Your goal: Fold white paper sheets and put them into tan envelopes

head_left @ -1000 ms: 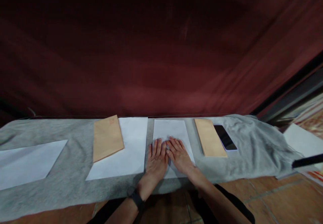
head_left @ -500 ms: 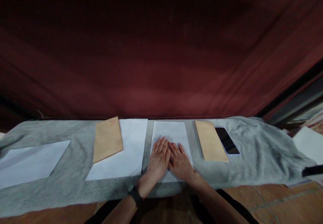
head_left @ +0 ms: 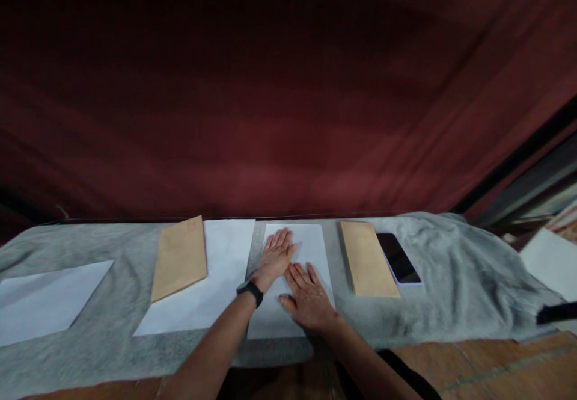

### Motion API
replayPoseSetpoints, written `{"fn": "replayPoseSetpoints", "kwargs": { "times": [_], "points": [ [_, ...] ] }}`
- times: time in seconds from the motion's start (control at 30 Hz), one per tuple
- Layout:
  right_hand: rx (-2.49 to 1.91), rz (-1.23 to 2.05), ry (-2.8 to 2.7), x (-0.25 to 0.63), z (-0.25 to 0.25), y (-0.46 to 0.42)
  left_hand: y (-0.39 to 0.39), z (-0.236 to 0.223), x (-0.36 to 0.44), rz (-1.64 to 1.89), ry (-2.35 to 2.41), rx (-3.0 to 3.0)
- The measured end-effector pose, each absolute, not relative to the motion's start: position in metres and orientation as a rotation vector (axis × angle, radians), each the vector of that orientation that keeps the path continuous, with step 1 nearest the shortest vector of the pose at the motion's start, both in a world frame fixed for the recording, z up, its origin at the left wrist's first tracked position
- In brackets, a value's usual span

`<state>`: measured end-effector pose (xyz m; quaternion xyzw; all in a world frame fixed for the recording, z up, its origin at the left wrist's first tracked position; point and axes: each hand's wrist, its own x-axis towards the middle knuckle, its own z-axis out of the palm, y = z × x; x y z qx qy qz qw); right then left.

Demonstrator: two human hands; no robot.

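A white sheet of paper lies lengthwise before me on a grey cloth. My left hand rests flat near its far left part, fingers stretched out, with a dark band on the wrist. Lower and to the right, my right hand lies flat on the same sheet, fingers spread and thumb apart. The right fingertips come close to the left palm; whether they touch I cannot tell. Neither hand holds anything.
Left of the sheet, a brown envelope lies over white paper. Another white sheet is farther left. To the right sit a stack of brown envelopes and a phone. The grey cloth is wrinkled; a dark red curtain hangs behind.
My left hand has slid away from me up the sheet, apart from the right hand. My right hand stays low on the paper, its fingers now more spread. The view has shifted slightly.
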<state>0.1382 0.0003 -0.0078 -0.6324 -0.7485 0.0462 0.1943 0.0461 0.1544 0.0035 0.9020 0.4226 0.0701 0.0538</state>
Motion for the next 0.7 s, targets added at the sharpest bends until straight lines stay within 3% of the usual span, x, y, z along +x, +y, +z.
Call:
{"fn": "replayPoseSetpoints", "kwargs": {
  "times": [0.2, 0.43, 0.7],
  "points": [
    [-1.767, 0.081, -2.117, 0.140, -0.006, 0.000, 0.158, -0.008, 0.021, 0.272, 1.565, 2.633],
    [-1.688, 0.049, -2.129, 0.125, -0.001, -0.014, 0.095, -0.029, -0.016, 0.402, 1.373, 2.745],
    [-1.618, 0.110, -2.183, 0.115, -0.015, -0.032, 0.056, -0.023, -0.016, 0.409, 1.474, 2.677]
  ]
}}
